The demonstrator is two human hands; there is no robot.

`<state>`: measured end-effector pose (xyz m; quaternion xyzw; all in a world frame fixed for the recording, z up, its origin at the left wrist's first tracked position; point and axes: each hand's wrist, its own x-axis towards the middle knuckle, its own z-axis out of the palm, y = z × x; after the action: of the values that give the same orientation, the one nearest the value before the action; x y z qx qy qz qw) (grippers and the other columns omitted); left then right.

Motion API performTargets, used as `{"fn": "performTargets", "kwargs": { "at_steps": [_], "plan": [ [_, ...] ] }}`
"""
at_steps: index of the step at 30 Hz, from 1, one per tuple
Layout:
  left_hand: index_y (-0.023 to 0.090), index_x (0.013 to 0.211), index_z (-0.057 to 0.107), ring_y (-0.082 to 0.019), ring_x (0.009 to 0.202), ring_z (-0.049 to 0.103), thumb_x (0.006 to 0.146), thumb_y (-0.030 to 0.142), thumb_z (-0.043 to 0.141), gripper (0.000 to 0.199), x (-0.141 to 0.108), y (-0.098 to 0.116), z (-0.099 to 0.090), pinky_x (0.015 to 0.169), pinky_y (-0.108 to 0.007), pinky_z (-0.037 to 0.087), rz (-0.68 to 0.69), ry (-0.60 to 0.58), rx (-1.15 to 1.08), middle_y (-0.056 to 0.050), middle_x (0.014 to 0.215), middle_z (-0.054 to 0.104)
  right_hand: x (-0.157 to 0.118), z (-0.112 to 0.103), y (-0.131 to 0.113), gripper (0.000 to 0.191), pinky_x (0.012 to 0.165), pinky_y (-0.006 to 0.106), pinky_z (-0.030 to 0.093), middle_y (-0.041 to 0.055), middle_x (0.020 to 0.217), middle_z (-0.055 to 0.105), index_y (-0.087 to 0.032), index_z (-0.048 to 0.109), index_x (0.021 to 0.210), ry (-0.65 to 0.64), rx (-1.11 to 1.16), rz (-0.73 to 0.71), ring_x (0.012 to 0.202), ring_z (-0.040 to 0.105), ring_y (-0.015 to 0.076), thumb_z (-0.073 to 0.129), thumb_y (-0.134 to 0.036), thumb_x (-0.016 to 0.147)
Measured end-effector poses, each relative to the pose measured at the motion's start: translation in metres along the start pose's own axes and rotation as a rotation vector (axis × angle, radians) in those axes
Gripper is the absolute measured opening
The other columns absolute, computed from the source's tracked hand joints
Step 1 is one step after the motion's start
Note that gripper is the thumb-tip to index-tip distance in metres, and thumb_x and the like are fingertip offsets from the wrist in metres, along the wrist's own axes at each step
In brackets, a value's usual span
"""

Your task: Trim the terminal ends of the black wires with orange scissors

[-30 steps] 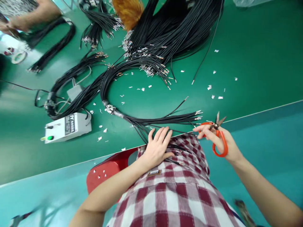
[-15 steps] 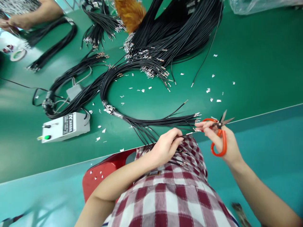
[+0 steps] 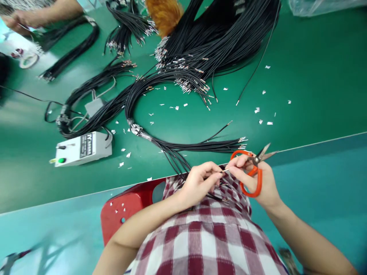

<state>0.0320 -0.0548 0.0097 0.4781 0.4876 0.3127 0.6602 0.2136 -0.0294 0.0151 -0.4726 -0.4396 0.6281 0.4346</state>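
Observation:
My left hand is closed at the table edge, pinching a black cable by its end. Opposite it, my right hand has scissors with orange handles hooked on its fingers, blades spread and pointing up and away. Its thumb and forefinger meet at the pale tip of that same cable, almost touching my left fingertips. Behind both hands lies a taped bundle of black cables with bare pale ends. Several loose strands from it hang over the edge onto my checked apron.
A white box with a green button stands on the green table, left. Piles of black cables and an orange furry thing lie at the back. White scraps are scattered about. Another person's hands work at far left. A red stool is beside me.
My right hand, with the scissors, has moved left and slightly down, closing the gap to my left hand. The view has shifted a little.

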Motion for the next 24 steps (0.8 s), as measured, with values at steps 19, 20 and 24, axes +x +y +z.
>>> {"fn": "performTargets", "kwargs": {
  "at_steps": [19,20,24],
  "plan": [
    [0.016,0.078,0.059,-0.009,0.055,0.053,0.090,0.033,0.062,0.021,-0.006,0.001,-0.002,0.051,-0.020,0.043,0.211,0.272,0.105,0.000,0.067,0.059,0.001,0.023,0.019,0.029,0.072,0.030,0.050,-0.0019,0.075,0.061,-0.024,0.050,0.076,0.004,0.230,0.130,0.069,0.058,0.0149,0.077,-0.034,0.076],
    [0.016,0.077,0.058,-0.009,0.054,0.052,0.091,0.035,0.062,0.023,-0.006,0.001,-0.003,0.051,-0.020,0.042,0.186,0.252,0.071,0.000,0.065,0.058,0.002,0.025,0.019,0.031,0.072,0.030,0.050,-0.0019,0.075,0.061,-0.024,0.049,0.076,0.019,0.244,0.135,0.069,0.058,0.0149,0.078,-0.034,0.075],
    [0.014,0.083,0.060,-0.007,0.051,0.045,0.091,0.042,0.061,0.029,-0.005,0.002,-0.005,0.050,-0.019,0.035,0.023,0.130,-0.153,0.003,0.057,0.054,0.004,0.032,0.027,0.033,0.070,0.030,0.051,-0.0032,0.072,0.060,-0.024,0.049,0.077,0.054,0.319,0.136,0.066,0.058,0.0142,0.080,-0.034,0.073]
  ]
}}
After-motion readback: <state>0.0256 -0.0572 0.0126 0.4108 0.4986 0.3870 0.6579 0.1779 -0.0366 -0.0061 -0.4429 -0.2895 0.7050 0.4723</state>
